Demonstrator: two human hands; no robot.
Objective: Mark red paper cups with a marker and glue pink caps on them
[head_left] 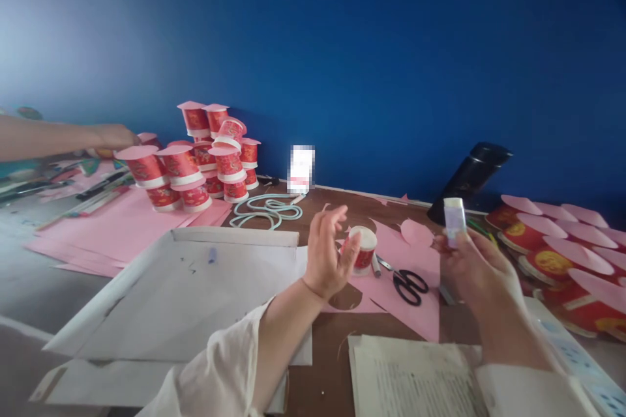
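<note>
My left hand [327, 254] is raised over the middle of the table with its fingers stretched up and apart. Its thumb overlaps the edge of a red paper cup [364, 255] with a whitish top; whether they touch I cannot tell. A glue stick [454, 221] with a pale lilac barrel is upright in my right hand [476, 267], pinched between thumb and fingers. Between the hands lie black-handled scissors [411, 287] on cut pink paper [425, 303]. A small round pink cutout [417, 233] rests behind them. Beside the cup is a short grey cylinder [376, 266].
Stacked red cups with pink tops [188, 166] stand at left, near another person's arm [63, 137]. More decorated red pieces [552, 257] crowd the right. A black bottle [469, 172] leans against the blue wall. A white box lid [161, 300], a cable [268, 208] and printed papers [415, 378] lie around.
</note>
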